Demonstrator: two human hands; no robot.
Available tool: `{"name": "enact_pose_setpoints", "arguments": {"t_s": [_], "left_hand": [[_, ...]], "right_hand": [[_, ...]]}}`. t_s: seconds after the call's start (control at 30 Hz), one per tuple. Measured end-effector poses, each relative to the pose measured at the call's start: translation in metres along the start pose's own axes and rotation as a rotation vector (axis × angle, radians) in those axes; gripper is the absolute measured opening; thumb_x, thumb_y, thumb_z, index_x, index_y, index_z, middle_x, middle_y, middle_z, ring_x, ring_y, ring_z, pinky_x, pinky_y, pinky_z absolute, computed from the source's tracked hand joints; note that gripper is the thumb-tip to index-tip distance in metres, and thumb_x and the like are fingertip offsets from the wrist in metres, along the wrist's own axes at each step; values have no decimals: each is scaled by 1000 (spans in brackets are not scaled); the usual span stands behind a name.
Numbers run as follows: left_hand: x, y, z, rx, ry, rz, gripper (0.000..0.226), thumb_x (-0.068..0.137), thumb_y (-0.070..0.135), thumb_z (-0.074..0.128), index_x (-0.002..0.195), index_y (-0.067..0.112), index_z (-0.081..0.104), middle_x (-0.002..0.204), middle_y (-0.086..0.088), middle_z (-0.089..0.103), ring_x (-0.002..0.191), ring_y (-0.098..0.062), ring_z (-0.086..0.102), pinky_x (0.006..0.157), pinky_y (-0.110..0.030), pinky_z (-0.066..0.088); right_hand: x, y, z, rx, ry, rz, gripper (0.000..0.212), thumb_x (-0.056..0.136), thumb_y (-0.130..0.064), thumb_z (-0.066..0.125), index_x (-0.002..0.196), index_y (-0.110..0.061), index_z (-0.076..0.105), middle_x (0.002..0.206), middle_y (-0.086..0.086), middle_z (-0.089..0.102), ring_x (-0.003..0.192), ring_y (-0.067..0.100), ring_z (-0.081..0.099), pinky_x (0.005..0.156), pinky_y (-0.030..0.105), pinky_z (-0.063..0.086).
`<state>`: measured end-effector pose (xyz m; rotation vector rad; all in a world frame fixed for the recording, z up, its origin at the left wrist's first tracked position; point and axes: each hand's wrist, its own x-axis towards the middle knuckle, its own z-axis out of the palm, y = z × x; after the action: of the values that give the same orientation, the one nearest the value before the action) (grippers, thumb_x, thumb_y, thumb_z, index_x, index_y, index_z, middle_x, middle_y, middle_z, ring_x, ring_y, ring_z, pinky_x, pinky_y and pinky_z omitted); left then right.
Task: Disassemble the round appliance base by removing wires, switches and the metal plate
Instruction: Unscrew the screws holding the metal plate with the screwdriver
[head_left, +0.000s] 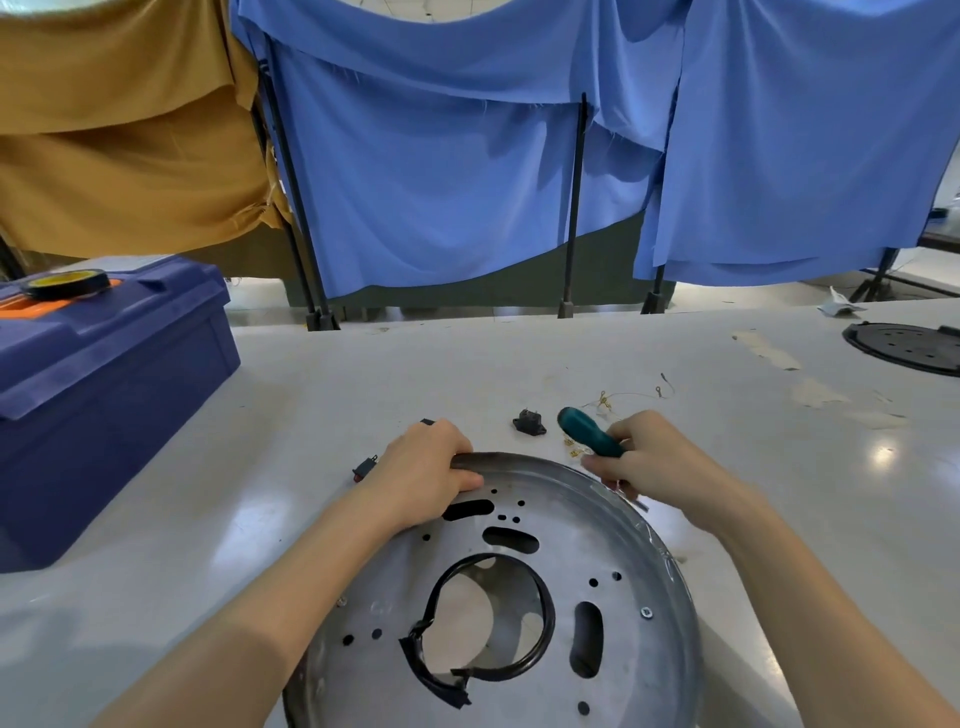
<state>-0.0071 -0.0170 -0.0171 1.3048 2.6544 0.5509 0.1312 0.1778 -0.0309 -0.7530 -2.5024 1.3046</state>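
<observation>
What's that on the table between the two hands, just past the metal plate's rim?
In the head view, a small black switch lies on the table between the left hand and right hand, beside the green screwdriver handle.

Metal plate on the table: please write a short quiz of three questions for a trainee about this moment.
1. True or false: the left hand grips the far rim of the metal plate.
2. What does the right hand hold? A) tape roll B) green-handled screwdriver C) pliers
3. Fill in: the black roll of tape lies on top of the blue ____.

Key: 1 true. 2 B. 3 toolbox.
</observation>
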Motion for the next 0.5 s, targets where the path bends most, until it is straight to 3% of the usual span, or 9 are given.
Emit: {"name": "enact_pose_setpoints", "arguments": {"t_s": [0.13,0.23,0.33,0.5], "left_hand": [[0,0,5,52,46,6,28,92,25,60,70,12,50,75,-7,54,78,-29,49,68,-34,32],[-2,-4,3,35,94,19,24,92,24,59,76,6,57,76,-10,59,81,-32,55,69,-34,34],[-2,-12,-4,-14,160,35,19,90,22,61,79,7,61,77,-8,64,81,-32,57,73,-36,44],[-4,-20,-13,-100,267,46,25,87,17,65,67,6,55,64,-11,58,69,-32,55,59,-31,36]], "right_hand": [[0,-3,8,48,-14,16,14,89,-13,67,81,-3,63,37,-10,48,33,7,40,38,17,33],[2,-2,5,68,-2,45,15,90,-15,66,80,-4,62,36,-9,47,34,9,36,41,23,29],[4,0,5,106,-2,80,17,91,-13,64,78,-3,59,33,-10,44,32,8,31,39,20,24],[4,3,10,137,-54,129,19,86,4,51,68,-4,52,37,-7,40,37,10,28,40,15,20]]}}
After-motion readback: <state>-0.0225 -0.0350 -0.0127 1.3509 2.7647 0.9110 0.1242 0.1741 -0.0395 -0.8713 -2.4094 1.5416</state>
